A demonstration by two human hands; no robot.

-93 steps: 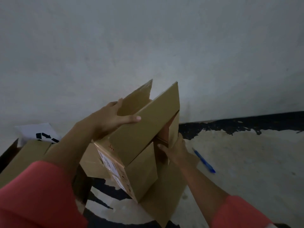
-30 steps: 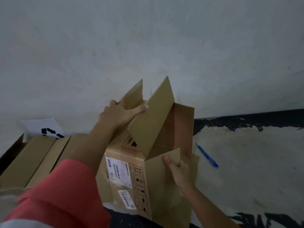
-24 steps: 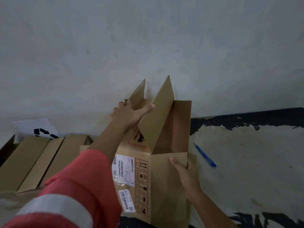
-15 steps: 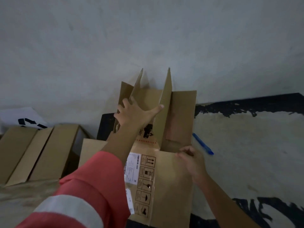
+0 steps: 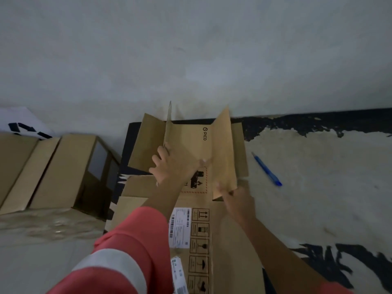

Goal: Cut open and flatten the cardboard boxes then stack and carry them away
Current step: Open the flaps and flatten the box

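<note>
1. We see a pale wall [image 5: 191, 49] filling the upper half, from 9 through 12 to 3 o'clock.
2. The floor [image 5: 318, 198], pale with black patches, spreads from 3 to 6 o'clock.
3. The cardboard box [image 5: 229, 240] lies nearly flat on the floor at centre and runs from the wall's foot down to 6 o'clock. Its handling symbols and white label [image 5: 180, 228] face up. At its 12 o'clock end a left flap [image 5: 168, 124] and a right flap [image 5: 224, 155] stand raised.
4. Other boxes [image 5: 53, 170] lie side by side at 9 o'clock, with a white sheet [image 5: 19, 124] behind them at 10 o'clock.
5. A red sleeve [image 5: 127, 251] with a pale band enters at 7 o'clock.
6. The left grip [image 5: 176, 166], fingers straight and spread, presses on the box panel between the two flaps and clasps nothing.
7. The right grip [image 5: 235, 196] is blurred. It touches the right flap's lower corner, and we cannot tell whether it pinches the flap or merely rests there.
8. A blue pen [image 5: 266, 169] lies on the floor at the box's 3 o'clock, apart from it.
</note>
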